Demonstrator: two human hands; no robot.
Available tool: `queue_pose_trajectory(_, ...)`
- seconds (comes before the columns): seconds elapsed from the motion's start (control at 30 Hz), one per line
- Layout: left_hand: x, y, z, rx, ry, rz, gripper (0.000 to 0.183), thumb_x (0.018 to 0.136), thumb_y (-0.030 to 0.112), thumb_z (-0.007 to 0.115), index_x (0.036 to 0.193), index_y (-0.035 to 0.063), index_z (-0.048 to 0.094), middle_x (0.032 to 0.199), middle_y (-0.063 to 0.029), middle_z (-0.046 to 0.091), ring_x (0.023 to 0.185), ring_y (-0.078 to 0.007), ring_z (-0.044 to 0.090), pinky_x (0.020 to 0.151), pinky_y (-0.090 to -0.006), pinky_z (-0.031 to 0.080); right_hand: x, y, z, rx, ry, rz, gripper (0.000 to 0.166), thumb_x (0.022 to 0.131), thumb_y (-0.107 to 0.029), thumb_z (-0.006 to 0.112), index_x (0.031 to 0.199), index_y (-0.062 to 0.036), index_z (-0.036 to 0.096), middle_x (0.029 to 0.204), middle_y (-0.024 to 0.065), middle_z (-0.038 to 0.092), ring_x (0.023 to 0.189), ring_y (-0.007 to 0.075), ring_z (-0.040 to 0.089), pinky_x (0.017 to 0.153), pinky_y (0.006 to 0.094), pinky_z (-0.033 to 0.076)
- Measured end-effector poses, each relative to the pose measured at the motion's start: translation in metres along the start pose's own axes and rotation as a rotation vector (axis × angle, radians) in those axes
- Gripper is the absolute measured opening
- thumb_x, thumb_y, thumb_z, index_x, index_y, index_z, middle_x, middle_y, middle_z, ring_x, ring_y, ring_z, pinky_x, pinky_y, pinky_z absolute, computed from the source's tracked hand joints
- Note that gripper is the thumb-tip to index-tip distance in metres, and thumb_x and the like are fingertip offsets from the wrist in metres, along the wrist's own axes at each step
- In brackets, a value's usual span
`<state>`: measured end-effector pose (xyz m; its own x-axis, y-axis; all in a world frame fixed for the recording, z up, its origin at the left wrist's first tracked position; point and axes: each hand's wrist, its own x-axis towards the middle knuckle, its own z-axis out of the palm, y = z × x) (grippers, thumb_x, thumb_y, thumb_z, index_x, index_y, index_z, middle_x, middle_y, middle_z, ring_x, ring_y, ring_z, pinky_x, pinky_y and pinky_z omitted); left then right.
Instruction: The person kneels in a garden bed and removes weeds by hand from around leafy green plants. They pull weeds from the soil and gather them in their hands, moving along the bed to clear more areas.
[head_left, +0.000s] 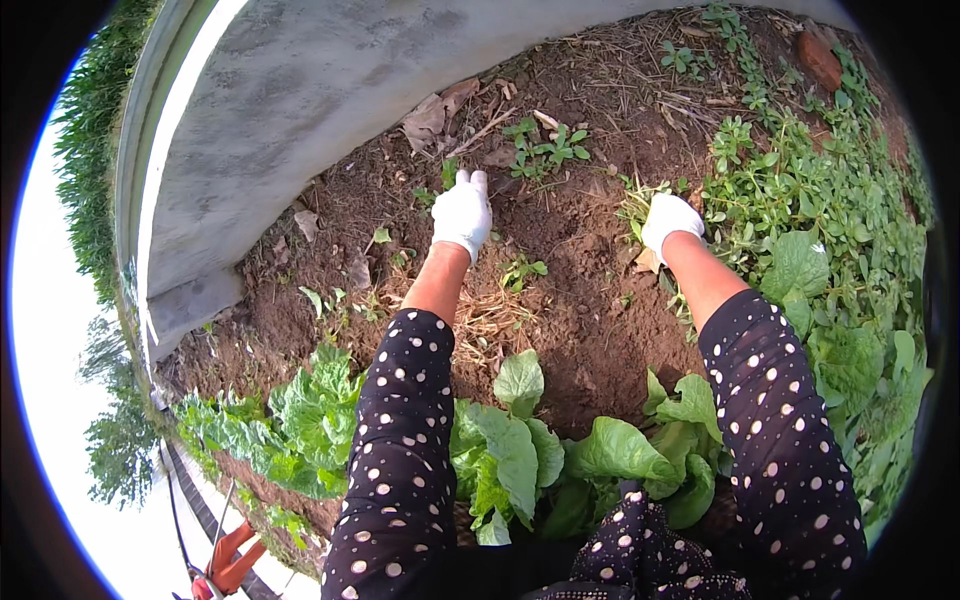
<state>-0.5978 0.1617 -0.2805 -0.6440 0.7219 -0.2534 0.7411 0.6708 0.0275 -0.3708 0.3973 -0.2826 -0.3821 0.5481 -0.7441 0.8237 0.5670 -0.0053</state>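
My left hand (460, 214), in a white glove, reaches over the brown soil with its fingertips beside a small green weed (449, 172). Whether those fingers pinch any of it is hidden from above. My right hand (672, 223), gloved the same way, is closed around a bunch of weeds (636, 204) whose stems and leaves stick out on its left side. A low weed clump (551, 150) grows in the dirt between and beyond the hands. Another small weed (521, 271) stands nearer to me, next to some dry straw (491, 322).
A concrete wall (300, 90) curves along the far left side. Leafy vegetable plants (502, 450) grow close before me. Dense creeping weeds (810, 180) cover the right, with a brick piece (819, 60) beyond. At lower left is a red-orange object (232, 562).
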Motion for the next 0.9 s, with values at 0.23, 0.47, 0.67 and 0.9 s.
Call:
queue_pose_trajectory(0.23,0.036,-0.027,0.009,0.086,-0.322,-0.115,0.026,0.098,0.011,0.045,0.115,0.0045,0.063,0.118,-0.0221,0.069,0.102,-0.0375,0.070,0.087,-0.0478,0.056,0.004,0.000,-0.004,-0.013,-0.033,-0.014,0.028,0.086,-0.016,0.068,0.111,-0.0062,0.076,0.117,0.0185,0.073,0.108,0.0354,0.071,0.088,0.0452,0.058)
queue_pose_trajectory(0.47,-0.028,-0.019,0.020,-0.058,-0.145,0.096,0.020,0.089,0.014,0.057,0.107,0.0075,0.064,0.094,-0.0179,0.069,0.090,-0.0401,0.069,0.079,-0.0502,0.055,0.001,0.000,-0.004,-0.018,-0.006,0.001,0.026,0.087,-0.017,0.068,0.109,-0.0057,0.076,0.115,0.0194,0.073,0.106,0.0359,0.072,0.086,0.0445,0.058)
queue_pose_trajectory(0.67,-0.011,-0.024,0.005,0.102,-0.063,-0.047,0.037,0.090,0.017,0.060,0.122,0.0000,0.053,0.126,-0.0261,0.058,0.095,-0.0395,0.071,0.079,-0.0499,0.058,0.004,-0.002,-0.004,-0.021,-0.007,-0.009,0.027,0.087,-0.017,0.067,0.110,-0.0056,0.076,0.115,0.0190,0.073,0.106,0.0358,0.072,0.087,0.0448,0.058)
queue_pose_trajectory(0.9,0.008,-0.038,0.019,0.110,-0.372,-0.236,0.029,0.095,0.017,0.051,0.111,0.0036,0.071,0.111,-0.0200,0.073,0.106,-0.0373,0.070,0.090,-0.0451,0.056,0.003,-0.001,-0.006,-0.028,-0.029,-0.010,0.027,0.087,-0.017,0.067,0.109,-0.0057,0.076,0.115,0.0186,0.073,0.105,0.0348,0.072,0.085,0.0449,0.058)
